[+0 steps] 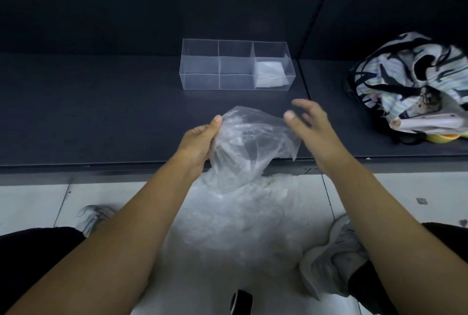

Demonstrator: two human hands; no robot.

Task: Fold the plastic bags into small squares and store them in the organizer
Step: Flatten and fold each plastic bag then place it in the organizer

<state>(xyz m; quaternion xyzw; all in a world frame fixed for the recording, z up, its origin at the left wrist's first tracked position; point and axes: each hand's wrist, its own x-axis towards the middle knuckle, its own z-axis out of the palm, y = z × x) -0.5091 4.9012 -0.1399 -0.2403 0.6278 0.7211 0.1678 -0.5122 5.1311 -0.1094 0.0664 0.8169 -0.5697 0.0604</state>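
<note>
My left hand (200, 141) grips a crumpled clear plastic bag (249, 147) by its left side, above the front edge of a dark shelf (101, 117). My right hand (307, 124) hovers just right of the bag with spread, relaxed fingers and holds nothing. A clear organizer (202, 66) with three compartments stands further back on the shelf. Its right compartment holds a folded white bag (269, 73); the other two look empty. A heap of more clear bags (243, 215) lies on the floor between my feet.
A black-and-white patterned bag (410, 79) sits on the shelf at the right, with a yellow thing under it. My grey shoes (331, 259) rest on the white tiled floor. A small black object (240, 302) lies near the bottom edge.
</note>
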